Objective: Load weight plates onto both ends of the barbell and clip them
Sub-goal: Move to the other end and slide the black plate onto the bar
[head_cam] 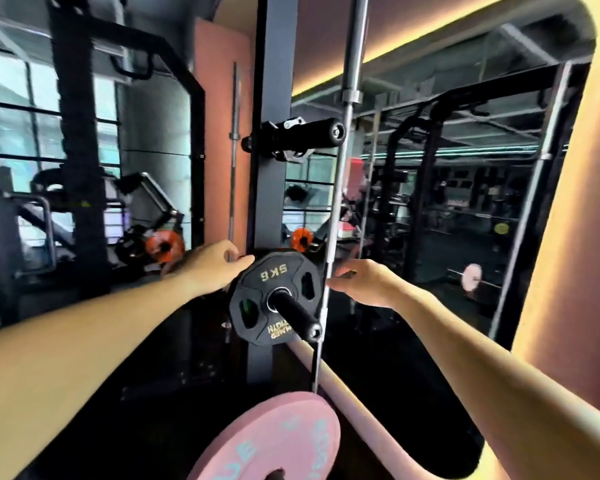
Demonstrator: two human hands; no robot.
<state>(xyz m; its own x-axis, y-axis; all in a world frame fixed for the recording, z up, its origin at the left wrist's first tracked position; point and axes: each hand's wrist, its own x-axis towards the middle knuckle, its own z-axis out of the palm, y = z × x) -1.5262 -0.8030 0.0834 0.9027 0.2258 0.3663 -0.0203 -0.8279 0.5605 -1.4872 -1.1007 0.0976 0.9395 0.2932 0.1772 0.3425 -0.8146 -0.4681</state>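
A black 5 kg weight plate (274, 271) hangs on a black storage peg (298, 315) of the dark rack upright (274, 81). My left hand (210, 266) is at the plate's upper left rim, thumb on the front of the rim and fingers curled behind it. Just right of the plate's right rim, my right hand (362, 284) has its fingers spread and its fingertips at the edge. A pink plate (267, 441) shows at the bottom centre. A steel barbell (348, 98) stands upright right beside the black plate.
An upper storage peg (305, 133) on the upright carries no plate; black clip-like parts (291, 154) sit by it. A large mirror (464, 202) to the right reflects racks. Orange plates (163, 245) and a machine stand at the left by windows.
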